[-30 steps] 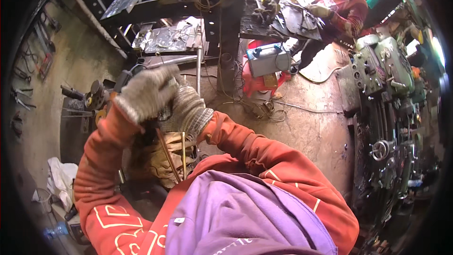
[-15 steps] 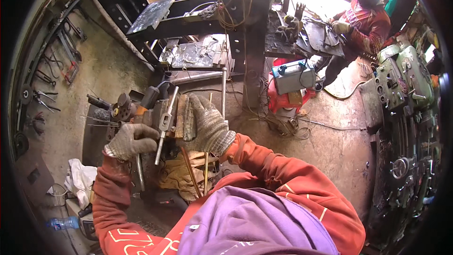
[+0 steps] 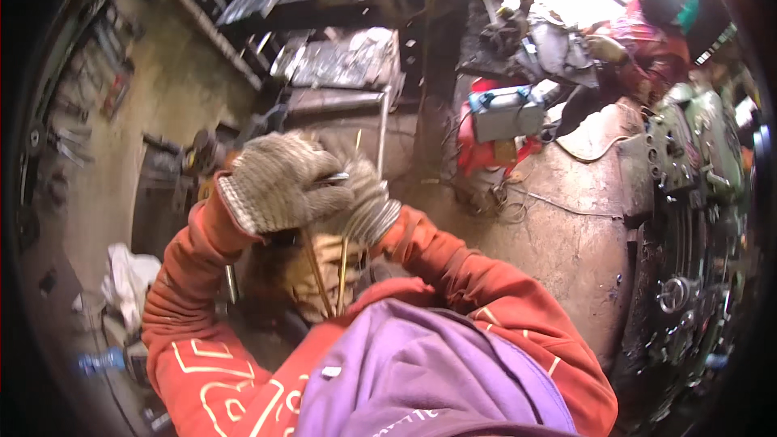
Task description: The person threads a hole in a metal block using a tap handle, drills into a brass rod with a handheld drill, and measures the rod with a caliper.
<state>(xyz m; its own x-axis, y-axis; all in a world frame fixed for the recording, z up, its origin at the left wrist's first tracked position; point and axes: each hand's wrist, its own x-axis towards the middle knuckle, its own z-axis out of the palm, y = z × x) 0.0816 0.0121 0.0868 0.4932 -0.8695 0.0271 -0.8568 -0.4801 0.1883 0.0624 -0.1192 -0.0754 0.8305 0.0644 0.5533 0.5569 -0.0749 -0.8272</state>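
My left hand point(image 3: 283, 182), in a knitted work glove, is closed above the work spot in front of me. A shiny metal bar end point(image 3: 333, 178) pokes out at its fingertips; it looks like the tap wrench handle, the rest covered by the glove. Just to the right, my gloved right hand point(image 3: 368, 202) is close against the left one, its fingers mostly hidden and smeared. Under the hands, the wooden-looking blocks and clamped work are out of sight. Below them slant a copper-coloured rod point(image 3: 316, 263) and a brass-coloured rod point(image 3: 344, 263).
Brown cloth point(image 3: 283, 275) lies beneath the rods. A power tool point(image 3: 206, 154) sits left of my hands. Pliers point(image 3: 69, 146) hang at the far left. A grey box point(image 3: 506, 117) rests on something red. A green machine point(image 3: 688, 137) stands right; a co-worker point(image 3: 647, 40) is beyond.
My left hand has moved right and up over the tap wrench, covering it and the blocks. The wrench bar seems to have turned sideways. The right hand stays close by.
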